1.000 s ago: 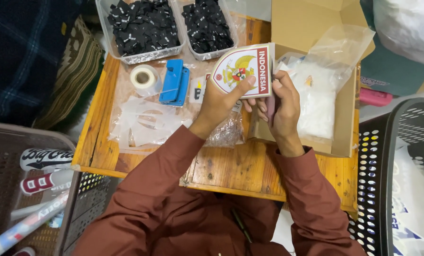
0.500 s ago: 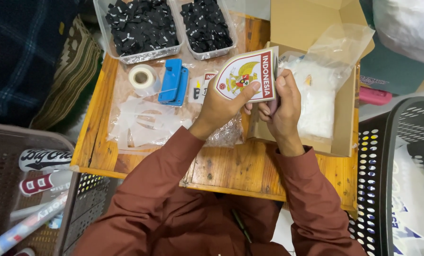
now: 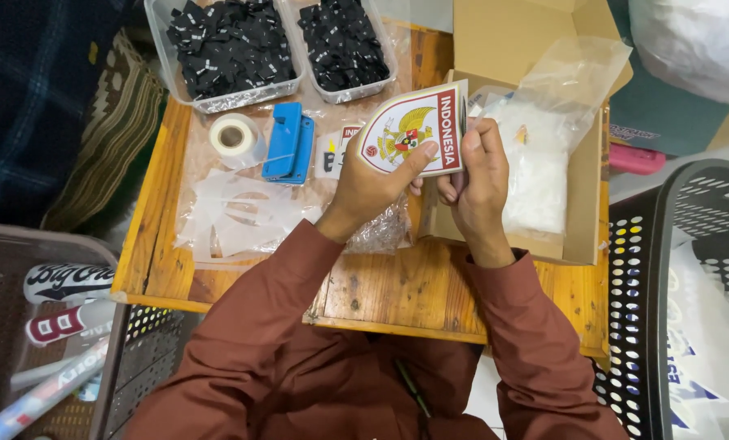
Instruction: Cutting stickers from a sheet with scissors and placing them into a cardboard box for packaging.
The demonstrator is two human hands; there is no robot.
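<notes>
Both of my hands hold a shield-shaped badge sheet [image 3: 413, 130], white with a red border and a gold bird emblem, raised above a small wooden table [image 3: 381, 293]. My left hand [image 3: 372, 183] grips its lower left edge with the thumb across the front. My right hand [image 3: 478, 175] pinches its right edge from behind. Under my hands lies crinkled clear plastic [image 3: 381, 232]. A similar badge sheet [image 3: 336, 151] lies flat on the table just left of my left hand.
Two clear trays of small black pieces [image 3: 230, 49] [image 3: 344, 41] stand at the back. A white tape roll [image 3: 234, 134] and a blue tool [image 3: 289, 143] lie beside them. An open cardboard box [image 3: 576, 204] holds a plastic bag of white items [image 3: 535, 163]. Perforated baskets [image 3: 666, 285] [image 3: 46, 326] flank the table.
The badge sheet has tilted and risen slightly toward the upper right between my hands. My right fingers have shifted along its right edge.
</notes>
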